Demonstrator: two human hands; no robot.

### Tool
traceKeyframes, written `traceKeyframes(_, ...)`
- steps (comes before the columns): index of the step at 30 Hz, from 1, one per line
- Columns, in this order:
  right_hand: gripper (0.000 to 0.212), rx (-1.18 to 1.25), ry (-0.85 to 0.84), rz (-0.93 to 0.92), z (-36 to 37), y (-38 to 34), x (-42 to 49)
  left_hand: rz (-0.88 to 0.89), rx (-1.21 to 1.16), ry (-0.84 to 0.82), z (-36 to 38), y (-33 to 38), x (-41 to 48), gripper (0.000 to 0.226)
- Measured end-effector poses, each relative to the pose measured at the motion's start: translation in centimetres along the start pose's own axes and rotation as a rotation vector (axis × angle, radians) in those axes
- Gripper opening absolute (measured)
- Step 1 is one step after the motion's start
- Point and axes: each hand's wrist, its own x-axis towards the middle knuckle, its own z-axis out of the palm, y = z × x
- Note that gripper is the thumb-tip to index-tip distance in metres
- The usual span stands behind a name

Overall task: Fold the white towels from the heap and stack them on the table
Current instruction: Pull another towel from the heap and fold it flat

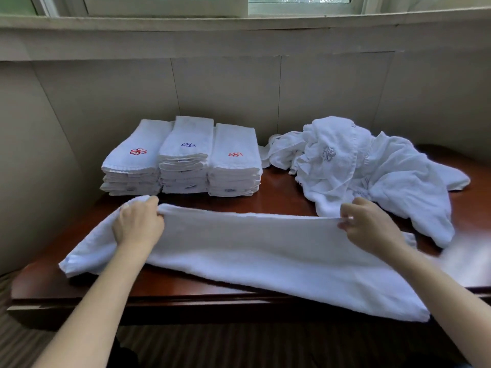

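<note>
I see both hands, left hand [138, 224] and right hand [368, 224], pinching the towel [265, 251]'s far fold. It looks soft, light and floppy, so I'd keep each grip at that edge's ends.

Both bare forearms enter from the bottom edge and reach forward, converging slightly toward the middle.

Left hand [138, 224]: back of hand up, wrist roughly straight in line with the forearm. Fingers curled downward and forward, knuckles raised, gripping a fold of the white towel [252, 251] at its far edge. Thumb not visible.

Right hand [369, 224]: back of hand up, turned slightly inward. Fingertips bunched and pointing left, pinching the same far edge of the towel. Forearm runs diagonally from the lower right corner.

Hands well apart, at about the same height.
</note>
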Motion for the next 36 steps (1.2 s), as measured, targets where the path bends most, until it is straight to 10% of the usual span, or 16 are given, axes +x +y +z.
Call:
traceKeyframes(3, 0.023, 0.036, -0.114, -0.059, 0.8, -0.6, -0.4, 0.134, 0.153, -0.086, 1.3, 0.9, -0.2, 0.012)
traceKeyframes(8, 0.028, 0.198, -0.345, -0.119, 1.2, -0.9, -0.9, 0.261, -0.294, -0.43, 2.4, 1.9, -0.4, 0.024)
traceKeyframes(12, 0.021, 0.09, -0.475, -0.115, 1.0, -0.8, -0.4, 0.27, -0.11, -0.264, 2.0, 1.0, 0.2, 0.036)
traceKeyframes(22, 0.014, -0.103, 0.433, -0.039, -13.0, -5.6, 13.3, 0.118, 0.032, 0.198, -10.6, 3.3, 14.8, 0.026)
traceKeyframes(29, 0.018, -0.012, 0.578, -0.11, -18.1, -4.7, 13.3, 0.155, 0.016, 0.502, -18.8, 3.7, 16.7, 0.02)
traceKeyframes(32, 0.017, 0.075, 0.409, -0.291, -16.0, -2.6, 9.8, 0.28, 0.083, 0.17, -18.8, 2.1, 12.8, 0.014)
traceKeyframes(36, 0.016, 0.041, -0.592, -0.104, -11.5, -0.2, 4.9, 0.405, 0.219, -0.837, -14.9, -0.9, 5.7, 0.034)
